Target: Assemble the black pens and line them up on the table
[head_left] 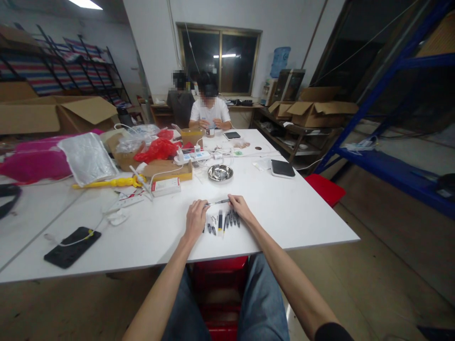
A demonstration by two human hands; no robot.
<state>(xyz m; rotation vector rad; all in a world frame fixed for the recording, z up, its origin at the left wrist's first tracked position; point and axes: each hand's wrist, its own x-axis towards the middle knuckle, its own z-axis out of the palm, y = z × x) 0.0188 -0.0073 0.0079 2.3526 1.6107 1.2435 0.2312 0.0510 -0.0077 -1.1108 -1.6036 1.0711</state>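
Note:
A thin pen-like piece (218, 202) is stretched between my two hands, just above the white table (291, 218). My left hand (196, 217) pinches its left end, fingers closed. Its right end sits in the closed fingers of my right hand (239, 205). Below and between the hands lie small dark pen parts (232, 218), a few short pieces (212, 229) and slim dark sticks with yellow ends (220, 222). Beyond the hands stands a round metal dish (220, 173).
Left: a black phone-like slab (73, 247) with a cable, a white box (166, 187), a yellow tool (110, 183), red plastic bags (158, 149) and a power strip (192, 157). Right: a black-topped device (282, 168). A person in white (216, 111) sits across the table.

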